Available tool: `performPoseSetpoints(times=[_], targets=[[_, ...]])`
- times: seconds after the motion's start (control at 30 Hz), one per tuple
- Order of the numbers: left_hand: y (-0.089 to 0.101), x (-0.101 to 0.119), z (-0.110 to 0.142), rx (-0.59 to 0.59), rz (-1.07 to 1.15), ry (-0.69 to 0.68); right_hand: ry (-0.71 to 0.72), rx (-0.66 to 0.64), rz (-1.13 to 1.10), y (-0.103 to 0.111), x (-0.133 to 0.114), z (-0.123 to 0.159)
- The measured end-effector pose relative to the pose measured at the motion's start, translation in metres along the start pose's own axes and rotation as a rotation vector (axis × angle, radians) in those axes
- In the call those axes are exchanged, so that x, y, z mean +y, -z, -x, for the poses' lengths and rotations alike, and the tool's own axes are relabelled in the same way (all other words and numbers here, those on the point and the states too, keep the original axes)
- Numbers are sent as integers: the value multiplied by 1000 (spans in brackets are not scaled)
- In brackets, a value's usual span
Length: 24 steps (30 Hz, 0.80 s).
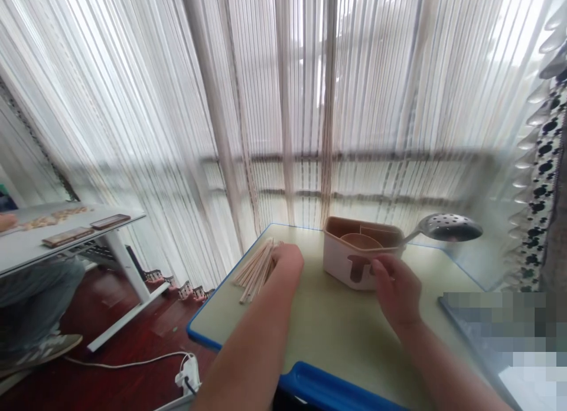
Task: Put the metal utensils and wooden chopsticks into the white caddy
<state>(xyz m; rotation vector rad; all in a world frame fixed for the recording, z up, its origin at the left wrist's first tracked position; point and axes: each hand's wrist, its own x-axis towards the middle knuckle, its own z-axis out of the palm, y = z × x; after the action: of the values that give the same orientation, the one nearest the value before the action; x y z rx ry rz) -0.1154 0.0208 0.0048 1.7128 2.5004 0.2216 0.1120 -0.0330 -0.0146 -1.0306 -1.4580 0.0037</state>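
My left hand (289, 258) is closed around the far end of a loose bundle of wooden chopsticks (254, 275) lying fanned out on the table; its fingertips are mostly hidden. To the right stands a white and brown utensil holder (339, 263) with inner compartments and a dark cut-out pattern on its front. At its front right corner, my right hand (401, 287) has its fingers bent against the wall, gripping the holder. A metal slotted spoon (452, 227) leans out of the holder to the right, its perforated bowl beyond the rim.
The pale table (336, 334) has a blue edge and a blue tray-like ledge (341, 387) at its front. Sheer curtains (266, 104) hang behind. At left, another table (115, 222) carries wooden pieces, with a person seated there. A power strip (188, 372) with a cable lies below.
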Motion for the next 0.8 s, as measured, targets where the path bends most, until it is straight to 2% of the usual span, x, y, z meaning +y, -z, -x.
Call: performPoseSetpoints(times=[0.2, 0.33, 0.47, 0.8], targets=[[7, 0, 5, -36, -5, -54, 144, -135, 9, -2, -10, 6], [9, 2, 9, -56, -14, -99, 115, -149, -3, -2, -8, 5], [8, 3, 9, -53, -18, -137, 100, -230, -1, -1, -8, 6], [-7, 4, 1, 59, -40, -24, 84, -250, 29, 0, -13, 8]])
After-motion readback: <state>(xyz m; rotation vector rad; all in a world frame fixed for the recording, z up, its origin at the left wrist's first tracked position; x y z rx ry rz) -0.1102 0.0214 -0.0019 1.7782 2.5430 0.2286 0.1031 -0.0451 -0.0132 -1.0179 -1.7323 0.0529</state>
